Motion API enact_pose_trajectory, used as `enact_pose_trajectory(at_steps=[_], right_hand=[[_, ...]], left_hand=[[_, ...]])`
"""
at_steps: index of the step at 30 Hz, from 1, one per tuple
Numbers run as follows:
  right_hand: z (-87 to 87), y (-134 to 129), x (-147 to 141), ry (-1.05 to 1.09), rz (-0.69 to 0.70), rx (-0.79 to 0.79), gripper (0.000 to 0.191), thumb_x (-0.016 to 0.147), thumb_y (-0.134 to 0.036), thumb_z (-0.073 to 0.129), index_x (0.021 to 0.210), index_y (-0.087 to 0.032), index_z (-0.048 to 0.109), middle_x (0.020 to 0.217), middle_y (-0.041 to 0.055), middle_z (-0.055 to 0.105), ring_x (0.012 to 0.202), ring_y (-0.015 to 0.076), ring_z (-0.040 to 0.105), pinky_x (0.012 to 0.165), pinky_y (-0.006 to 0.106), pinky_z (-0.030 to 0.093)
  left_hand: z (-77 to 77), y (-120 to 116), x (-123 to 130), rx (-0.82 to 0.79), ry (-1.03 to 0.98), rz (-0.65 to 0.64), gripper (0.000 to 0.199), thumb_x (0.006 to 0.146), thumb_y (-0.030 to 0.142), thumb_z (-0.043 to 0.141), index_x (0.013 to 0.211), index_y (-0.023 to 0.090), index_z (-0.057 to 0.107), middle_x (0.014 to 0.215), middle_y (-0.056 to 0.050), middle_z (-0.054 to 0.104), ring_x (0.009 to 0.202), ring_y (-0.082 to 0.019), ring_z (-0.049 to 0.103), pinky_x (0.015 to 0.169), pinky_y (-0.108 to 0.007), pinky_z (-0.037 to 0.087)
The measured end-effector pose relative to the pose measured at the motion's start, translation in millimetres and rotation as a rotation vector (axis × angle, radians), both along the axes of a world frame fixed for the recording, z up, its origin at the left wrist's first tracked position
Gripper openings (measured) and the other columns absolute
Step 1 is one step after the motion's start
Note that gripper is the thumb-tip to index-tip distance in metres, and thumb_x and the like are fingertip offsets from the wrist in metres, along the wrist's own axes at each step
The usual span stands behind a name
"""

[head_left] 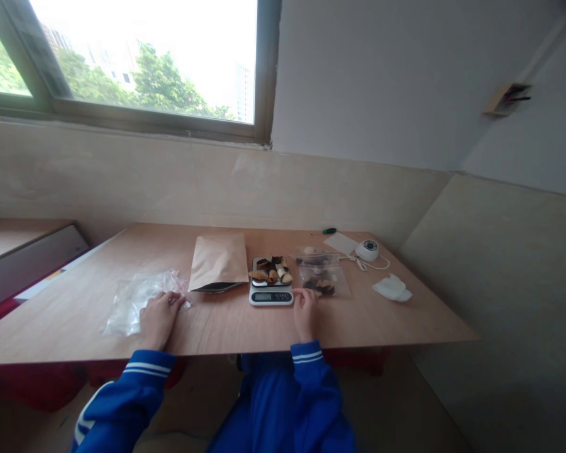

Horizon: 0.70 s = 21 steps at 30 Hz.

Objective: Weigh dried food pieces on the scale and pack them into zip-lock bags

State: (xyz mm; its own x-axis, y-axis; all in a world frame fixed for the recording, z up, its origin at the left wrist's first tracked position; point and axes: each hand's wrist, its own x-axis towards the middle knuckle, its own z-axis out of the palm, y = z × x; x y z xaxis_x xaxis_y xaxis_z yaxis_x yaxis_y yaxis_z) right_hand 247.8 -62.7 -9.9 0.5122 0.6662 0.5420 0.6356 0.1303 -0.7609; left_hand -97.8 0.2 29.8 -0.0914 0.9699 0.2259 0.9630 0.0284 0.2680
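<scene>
A white kitchen scale (pixel 271 297) stands near the middle of the table, with a small display on its front. Several dried brown and pale pieces (pixel 273 269), perhaps mushrooms or roots, lie on its dark plate. My right hand (pixel 305 311) rests by the scale's right front corner, fingers stretched toward its edge and nothing in them. On the left, my left hand (pixel 160 318) lies at the edge of some clear plastic zip bags (pixel 127 305), its fingers loosely bent. A brown paper pouch (pixel 219 261) lies flat between that hand and the scale, its mouth facing me.
Right of the scale lie clear bags (pixel 342 280) holding more dried pieces. Farther right are a crumpled white tissue (pixel 392 288), a white dome camera (pixel 368 250) with its cable, a white card (pixel 341 243) and a green-handled screwdriver (pixel 329 231). The wooden table (pixel 382 327) meets a wall behind.
</scene>
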Motion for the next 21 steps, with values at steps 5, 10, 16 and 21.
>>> enact_pose_trajectory(at_steps=[5,10,16,21], right_hand=[[-0.1,0,1,0.003,-0.009,0.022,0.024,0.081,-0.014,0.041,0.075,-0.02,0.064,0.082,0.0066,0.059,0.083,0.0222,0.05,0.078,0.035,0.04],[12.0,-8,-3,0.003,0.045,0.092,0.024,0.083,-0.015,0.039,0.081,-0.019,0.063,0.084,0.0067,0.059,0.085,0.0215,0.052,0.076,0.034,0.042],[51.6,-45,-58,0.048,0.328,0.082,0.022,0.089,-0.02,0.039,0.091,-0.021,0.061,0.09,0.0058,0.059,0.09,0.0192,0.054,0.078,0.032,0.045],[78.2,-53,-124,0.255,0.557,-0.064,0.024,0.088,-0.031,0.048,0.109,-0.022,0.056,0.101,0.0063,0.061,0.081,0.0166,0.058,0.073,0.03,0.049]], left_hand=[[1.6,6,0,-0.002,0.016,-0.009,0.032,0.084,0.033,0.038,0.084,0.017,0.066,0.095,-0.011,0.063,0.088,-0.027,0.058,0.069,-0.033,0.04],[-0.9,-5,-1,0.069,-0.016,0.068,0.035,0.087,0.035,0.036,0.09,0.016,0.065,0.099,-0.013,0.062,0.095,-0.03,0.056,0.076,-0.038,0.039],[4.2,-45,24,0.585,-0.16,0.124,0.034,0.09,0.043,0.04,0.091,0.02,0.065,0.091,-0.008,0.063,0.091,-0.027,0.054,0.08,-0.037,0.035],[10.5,-75,77,0.773,-0.209,-0.3,0.015,0.087,0.034,0.054,0.087,0.026,0.067,0.084,-0.002,0.067,0.08,-0.02,0.056,0.078,-0.033,0.034]])
